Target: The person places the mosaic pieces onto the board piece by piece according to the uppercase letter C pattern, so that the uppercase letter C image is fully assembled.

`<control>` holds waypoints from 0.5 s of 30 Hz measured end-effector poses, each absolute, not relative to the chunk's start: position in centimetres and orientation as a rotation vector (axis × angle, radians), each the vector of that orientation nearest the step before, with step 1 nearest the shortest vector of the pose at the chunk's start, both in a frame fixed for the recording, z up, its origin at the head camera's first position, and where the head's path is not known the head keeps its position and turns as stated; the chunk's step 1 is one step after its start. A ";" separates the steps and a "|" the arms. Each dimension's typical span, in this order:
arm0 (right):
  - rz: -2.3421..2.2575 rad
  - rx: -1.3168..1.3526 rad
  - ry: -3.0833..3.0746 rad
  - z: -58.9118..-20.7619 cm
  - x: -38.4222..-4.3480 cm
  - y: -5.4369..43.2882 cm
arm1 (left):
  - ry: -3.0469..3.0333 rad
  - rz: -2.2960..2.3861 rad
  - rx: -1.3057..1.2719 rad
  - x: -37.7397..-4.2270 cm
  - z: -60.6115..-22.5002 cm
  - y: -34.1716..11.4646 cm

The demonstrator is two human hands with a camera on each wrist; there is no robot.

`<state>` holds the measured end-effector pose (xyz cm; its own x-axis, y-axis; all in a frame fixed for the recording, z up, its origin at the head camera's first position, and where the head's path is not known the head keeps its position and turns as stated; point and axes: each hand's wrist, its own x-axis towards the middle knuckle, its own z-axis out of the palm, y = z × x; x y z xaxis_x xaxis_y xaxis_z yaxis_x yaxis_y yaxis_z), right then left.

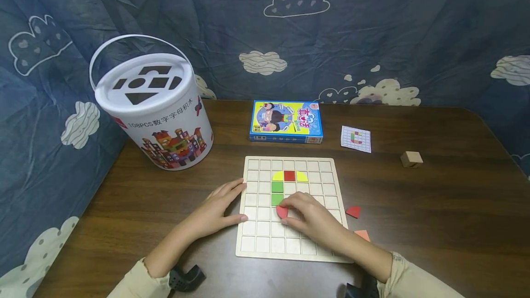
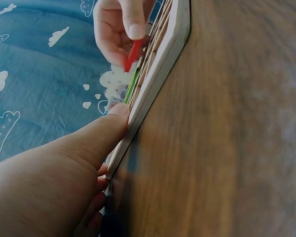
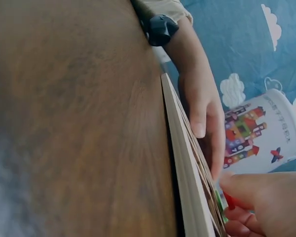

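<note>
A wooden grid board [image 1: 248,243] lies on the table in the head view. My left hand [image 1: 213,213] rests along its left edge, fingers extended and thumb at the rim. Over the board's middle, my right hand [image 1: 312,220] pinches a red quarter-round piece [image 1: 282,212] between thumb and fingers. The left wrist view shows this red piece [image 2: 132,55] tilted, close over the grid. Just above it in the head view lie two green squares [image 1: 277,187] in one column. A red square [image 1: 289,176] sits in the row beyond, between two yellow quarter-round pieces [image 1: 302,177].
Right of the board lie another red piece [image 1: 354,212] and an orange piece [image 1: 362,234], partly behind the right forearm. Farther back are a pattern card [image 1: 356,139], a wooden cube [image 1: 411,159] and a blue-yellow box [image 1: 285,121]. A white lidded bucket [image 1: 165,118] stands back left.
</note>
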<state>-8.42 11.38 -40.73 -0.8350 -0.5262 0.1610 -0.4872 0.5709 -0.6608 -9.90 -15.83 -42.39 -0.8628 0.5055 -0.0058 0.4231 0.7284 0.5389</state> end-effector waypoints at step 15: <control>-1.054 -0.967 2.803 -41.4 -8.7 10.9 | 2.777 0.831 0.795 -9.8 -42.1 -15.7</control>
<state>-8.73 10.88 -41.44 -0.8110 -0.5460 0.2103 -0.5493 0.5868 -0.5949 -9.84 -15.75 -42.08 -0.8517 0.5237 0.0206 0.4488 0.7086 0.5445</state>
